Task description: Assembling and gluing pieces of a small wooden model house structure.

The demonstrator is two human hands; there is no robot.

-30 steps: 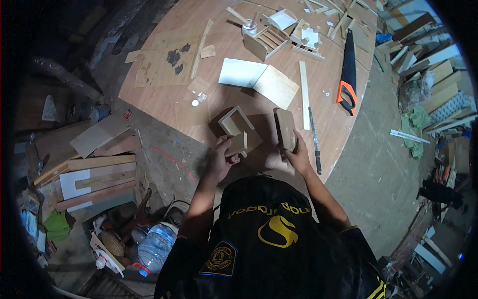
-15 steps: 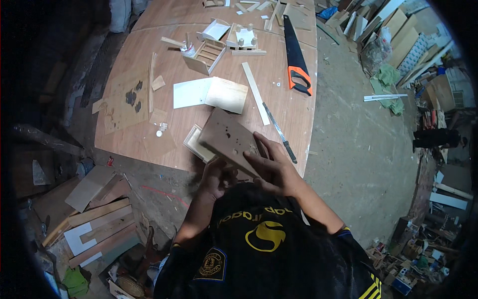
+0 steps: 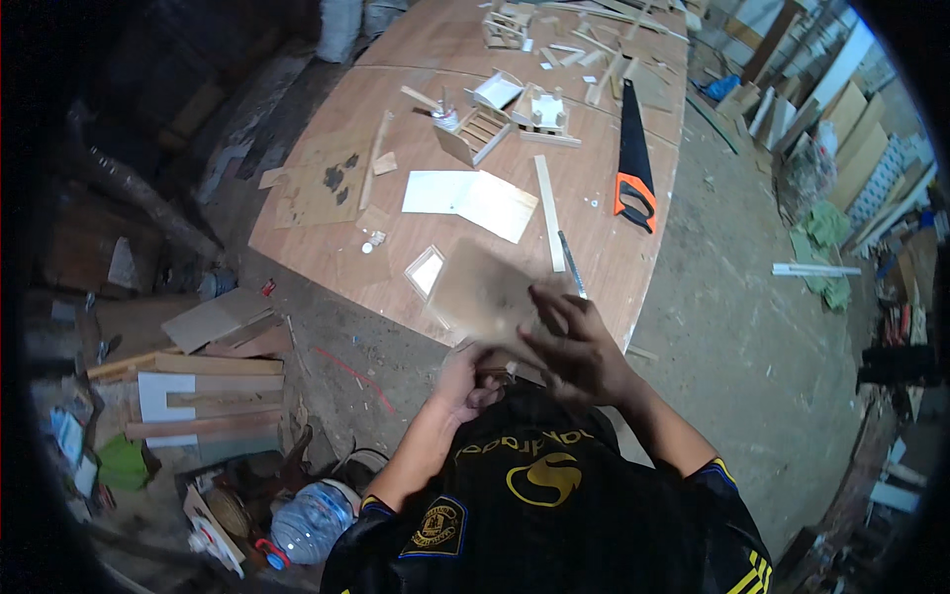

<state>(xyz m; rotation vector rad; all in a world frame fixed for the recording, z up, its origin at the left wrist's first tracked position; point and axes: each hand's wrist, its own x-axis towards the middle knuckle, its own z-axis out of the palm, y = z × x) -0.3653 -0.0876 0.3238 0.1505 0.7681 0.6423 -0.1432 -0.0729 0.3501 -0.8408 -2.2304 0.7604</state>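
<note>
A brown rectangular wooden board [image 3: 475,289], blurred by motion, is held tilted over the table's near edge. My left hand [image 3: 463,381] grips its near edge, with the fingers curled partly out of sight. Over the board's right part is my right hand [image 3: 579,346], its fingers apart and smeared by motion; whether they touch the surface is unclear. Just beyond the board's left edge lies a small pale wooden frame [image 3: 426,270], partly covered by it. Two thin panels, one white [image 3: 435,191] and one light wood [image 3: 500,206], lie farther back.
A handsaw [image 3: 634,158] with an orange handle lies on the table [image 3: 327,255] at right. Near it are a wooden strip [image 3: 549,213] and a narrow blade [image 3: 571,262]. Small wooden pieces stand farther back. Scrap boards [image 3: 213,391] and a water jug [image 3: 312,520] are on the floor at left.
The view has shifted, so the table appears farther right. The board has turned to show its face more broadly. My right hand has loosened from its edge, its fingers spreading over it.
</note>
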